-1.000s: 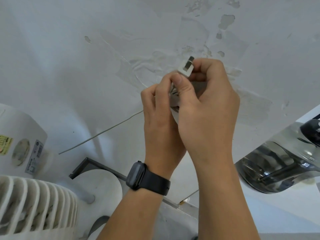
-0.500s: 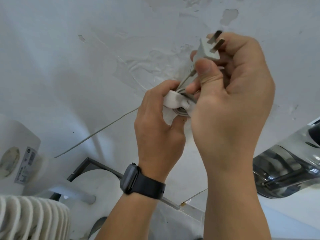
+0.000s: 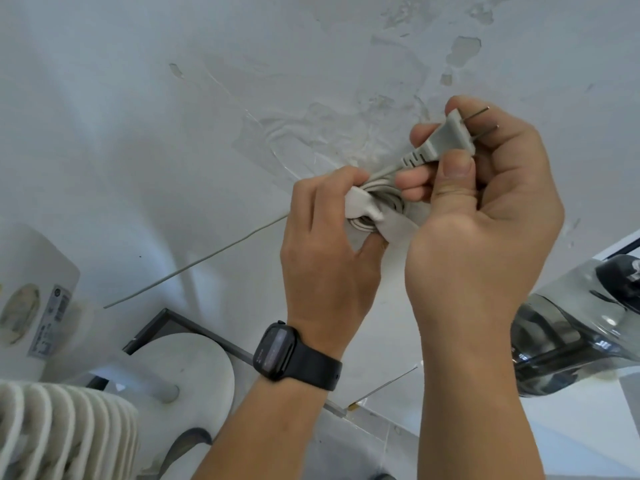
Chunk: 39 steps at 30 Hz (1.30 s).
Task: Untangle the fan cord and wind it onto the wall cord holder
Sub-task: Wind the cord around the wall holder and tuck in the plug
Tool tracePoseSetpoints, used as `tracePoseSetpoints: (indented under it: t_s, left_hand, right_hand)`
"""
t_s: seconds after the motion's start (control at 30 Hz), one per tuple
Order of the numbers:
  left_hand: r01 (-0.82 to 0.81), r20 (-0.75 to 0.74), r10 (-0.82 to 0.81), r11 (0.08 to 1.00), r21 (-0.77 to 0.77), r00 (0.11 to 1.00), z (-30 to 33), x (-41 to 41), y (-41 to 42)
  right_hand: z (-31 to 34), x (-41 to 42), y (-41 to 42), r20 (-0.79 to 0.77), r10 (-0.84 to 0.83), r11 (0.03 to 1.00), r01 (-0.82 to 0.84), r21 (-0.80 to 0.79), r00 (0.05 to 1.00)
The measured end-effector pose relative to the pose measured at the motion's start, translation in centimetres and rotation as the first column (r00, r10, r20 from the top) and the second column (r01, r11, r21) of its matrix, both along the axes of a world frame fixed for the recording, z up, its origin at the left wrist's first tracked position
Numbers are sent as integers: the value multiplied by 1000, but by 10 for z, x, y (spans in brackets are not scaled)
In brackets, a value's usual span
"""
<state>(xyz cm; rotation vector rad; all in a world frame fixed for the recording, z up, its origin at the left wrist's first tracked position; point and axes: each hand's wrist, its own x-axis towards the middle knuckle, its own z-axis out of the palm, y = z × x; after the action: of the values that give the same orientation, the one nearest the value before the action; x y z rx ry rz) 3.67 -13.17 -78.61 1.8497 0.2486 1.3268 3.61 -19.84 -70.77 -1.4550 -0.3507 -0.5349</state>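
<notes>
The plug (image 3: 446, 142) is gripped in the right hand (image 3: 485, 209), pinched between the thumb and the curled fingers, with its two metal prongs pointed up and to the right. The cord holder (image 3: 372, 211), a pale strap fixed to the wall (image 3: 173, 133), is held by the left hand (image 3: 322, 251), the fingers being closed on the strap's left end. Several turns of the cord (image 3: 194, 263) are seen coiled in the strap, between the two hands. From the coil, one short length is led up to the plug; another is stretched down and to the left along the wall, toward the fan (image 3: 52, 427) at the lower left corner. A dark watch (image 3: 280, 351) is worn on the left wrist. The wall's paint is chipped and patched above the hands.
</notes>
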Motion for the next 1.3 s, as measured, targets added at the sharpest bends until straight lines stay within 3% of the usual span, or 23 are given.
tracePoseSetpoints:
  t_s: [0.23, 0.43, 0.57, 0.8, 1.0, 1.13, 1.3]
  left_hand:
    - [49, 25, -50, 998, 25, 998, 4, -1, 2]
    - [152, 29, -152, 988, -33, 988, 5, -1, 1]
    - [251, 32, -249, 957, -148, 968, 4, -6, -1]
    - [393, 106, -380, 904, -169, 919, -4, -19, 8]
    - [383, 139, -357, 866, -322, 924, 0, -19, 10]
    - [456, 235, -391, 757, -468, 890, 1, -21, 12]
    - [423, 219, -362, 780, -462, 906, 5, -18, 16]
  right_hand:
    - [-1, -2, -9, 106, -25, 998, 32, -62, 994]
    - [-11, -14, -16, 81, 41, 997, -35, -69, 996]
    - [-12, -26, -18, 18, 117, 993, -117, -34, 993]
    - [-27, -40, -21, -159, -23, 992, 3, -125, 987]
    - [-44, -45, -11, -267, -49, 984, 1, -178, 962]
    - [-51, -43, -2, -321, -18, 989, -30, -145, 947]
    - [-53, -33, 3, -373, 17, 998, -39, -50, 927]
